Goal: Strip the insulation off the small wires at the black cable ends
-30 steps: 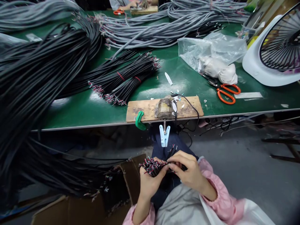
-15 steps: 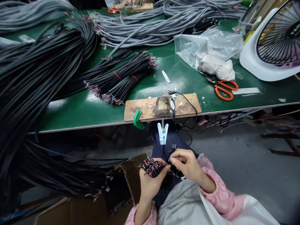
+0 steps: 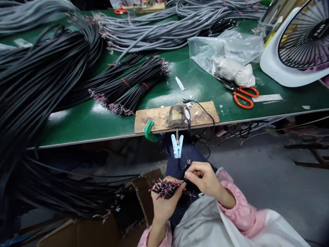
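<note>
Over my lap, my left hand [image 3: 166, 206] is wrapped round a bundle of black cables [image 3: 164, 188], whose cut ends show red, white and black wires. My right hand [image 3: 202, 176] is closed just beside it, thumb and forefinger pinching a thin black cable close to my left thumb. Part of the bundle is hidden by my fingers. Just above the hands, a light blue clothes peg [image 3: 177, 145] hangs on the shaft of a small motor [image 3: 177, 116], which is fixed to a wooden board [image 3: 151, 116] at the table edge.
A green clamp [image 3: 149, 131] grips the board. On the green table [image 3: 164, 97] lie tied black cable bundles [image 3: 123, 89], grey cables [image 3: 149, 36], orange-handled scissors [image 3: 244, 96], a plastic bag [image 3: 205, 51] and a white fan [image 3: 277, 68]. More black cables droop left above a cardboard box [image 3: 92, 230].
My left hand and its cable bundle have tilted and shifted slightly left and down. My right hand keeps its pinch, nearly in place. The whole view has shifted a little.
</note>
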The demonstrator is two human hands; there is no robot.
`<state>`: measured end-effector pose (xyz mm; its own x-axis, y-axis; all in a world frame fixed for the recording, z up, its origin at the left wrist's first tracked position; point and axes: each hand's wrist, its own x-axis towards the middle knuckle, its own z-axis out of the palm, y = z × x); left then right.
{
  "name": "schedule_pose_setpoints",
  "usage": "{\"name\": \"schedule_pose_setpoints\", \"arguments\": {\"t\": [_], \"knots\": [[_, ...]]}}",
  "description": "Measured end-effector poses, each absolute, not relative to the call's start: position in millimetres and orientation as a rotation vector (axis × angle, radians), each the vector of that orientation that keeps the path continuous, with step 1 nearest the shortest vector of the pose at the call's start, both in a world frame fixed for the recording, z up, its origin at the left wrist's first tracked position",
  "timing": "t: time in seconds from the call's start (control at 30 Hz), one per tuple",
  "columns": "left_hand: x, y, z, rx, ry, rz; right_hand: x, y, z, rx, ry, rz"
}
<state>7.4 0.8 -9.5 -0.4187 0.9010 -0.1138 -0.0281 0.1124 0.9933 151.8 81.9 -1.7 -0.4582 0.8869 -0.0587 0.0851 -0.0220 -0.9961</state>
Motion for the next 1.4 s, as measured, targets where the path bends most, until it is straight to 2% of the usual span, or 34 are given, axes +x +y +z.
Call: {"name": "schedule_pose_setpoints", "arguments": {"t": [0.3,0.5,0.6,0.7,0.8,0.87,0.97,1.07,1.3,1.4], "knots": [[4,4,-13,0.834,1.651,1.462,151,68,10,-0.963,-1.774,1.140],[-3,-1,-12,0.815,1.521,1.448,146,72,-2,-0.865,-1.381,1.515],[-2,-3,-9,0.819,1.437,1.446,132,79,-17,-0.824,-1.420,1.683],[0,-3,-5,0.839,1.365,1.444,114,80,-36,-0.794,-1.611,1.731],[0,2,-3,0.812,1.348,1.445,107,80,-44,-0.845,-1.527,1.771],[-3,6,-3,0.762,1.356,1.456,113,82,-40,-0.915,-1.392,1.727],[-6,8,-5,0.705,1.345,1.486,129,89,-23,-0.752,-1.297,1.791],[-7,7,-6,0.671,1.334,1.501,138,94,-8,-0.625,-1.466,1.657],[-9,7,-11,0.727,1.335,1.521,127,85,-4,-0.731,-1.501,1.403],[-10,8,-12,0.743,1.427,1.497,125,82,-3,-0.751,-1.579,1.148]]}}
